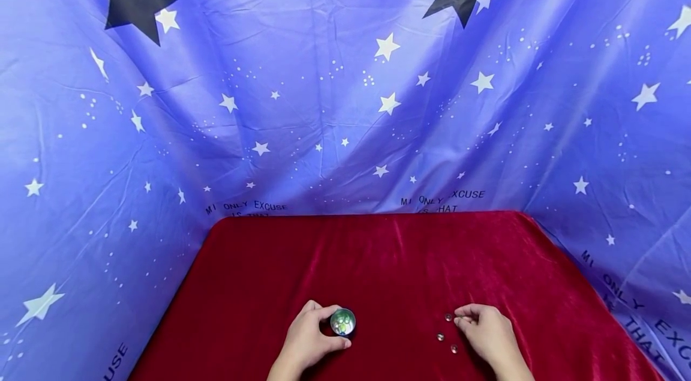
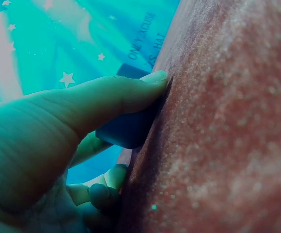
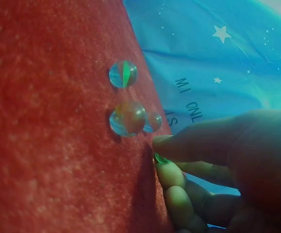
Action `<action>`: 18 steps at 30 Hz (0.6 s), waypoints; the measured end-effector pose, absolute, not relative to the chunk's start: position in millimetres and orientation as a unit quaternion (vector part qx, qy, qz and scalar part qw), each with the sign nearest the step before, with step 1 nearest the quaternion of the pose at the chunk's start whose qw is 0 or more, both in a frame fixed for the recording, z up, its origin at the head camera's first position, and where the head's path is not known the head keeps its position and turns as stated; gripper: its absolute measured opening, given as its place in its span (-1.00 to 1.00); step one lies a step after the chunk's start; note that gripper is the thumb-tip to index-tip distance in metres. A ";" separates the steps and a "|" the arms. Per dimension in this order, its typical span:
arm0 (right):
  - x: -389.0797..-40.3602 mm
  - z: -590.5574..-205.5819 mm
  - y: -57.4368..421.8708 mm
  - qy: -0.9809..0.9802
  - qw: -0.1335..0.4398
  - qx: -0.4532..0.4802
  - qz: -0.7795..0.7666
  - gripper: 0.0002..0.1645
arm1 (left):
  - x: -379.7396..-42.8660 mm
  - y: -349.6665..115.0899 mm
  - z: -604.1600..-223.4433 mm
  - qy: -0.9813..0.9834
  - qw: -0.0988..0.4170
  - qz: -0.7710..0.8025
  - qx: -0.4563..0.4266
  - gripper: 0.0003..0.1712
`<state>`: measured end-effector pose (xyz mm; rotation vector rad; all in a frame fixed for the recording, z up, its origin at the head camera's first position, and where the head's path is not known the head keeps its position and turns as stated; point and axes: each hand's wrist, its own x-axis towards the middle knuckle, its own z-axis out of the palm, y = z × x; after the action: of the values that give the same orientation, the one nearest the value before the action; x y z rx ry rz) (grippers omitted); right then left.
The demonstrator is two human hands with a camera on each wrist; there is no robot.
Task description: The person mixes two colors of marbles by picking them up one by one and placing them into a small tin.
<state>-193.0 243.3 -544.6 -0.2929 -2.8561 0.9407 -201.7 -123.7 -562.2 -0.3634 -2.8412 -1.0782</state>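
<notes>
1. Left hand (image 1: 309,336) curls around one round container (image 2: 130,131), open top up.
2. Right hand (image 1: 490,336) pinches one green marble (image 3: 160,158); three loose marbles (image 3: 126,119) lie just beside it. Count inside container unclear.
3. Tabletop (image 1: 388,261) stretches between the hands; its far edge lies well beyond.

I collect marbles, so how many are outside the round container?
4: three marbles on the red cloth beside the right hand, one green marble pinched in that hand; more may be hidden there.
</notes>
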 end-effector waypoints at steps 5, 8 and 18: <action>-193.1 -543.8 243.9 -0.943 0.055 -0.095 0.314 -0.93 | -203.9 -124.4 -562.3 -0.928 0.037 -0.352 -0.118 -0.29; -193.4 -544.0 243.6 -0.943 0.053 -0.095 0.315 -0.92 | -205.0 -125.3 -562.3 -0.927 0.036 -0.353 -0.118 -0.29; -195.5 -541.3 239.3 -0.949 0.050 -0.096 0.297 -0.94 | -206.5 -125.7 -562.6 -0.926 0.035 -0.358 -0.116 -0.31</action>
<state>-195.5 239.3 -541.3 -0.2909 -2.8890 0.9034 -206.5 -125.7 -562.6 -0.3578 -2.8456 -1.0992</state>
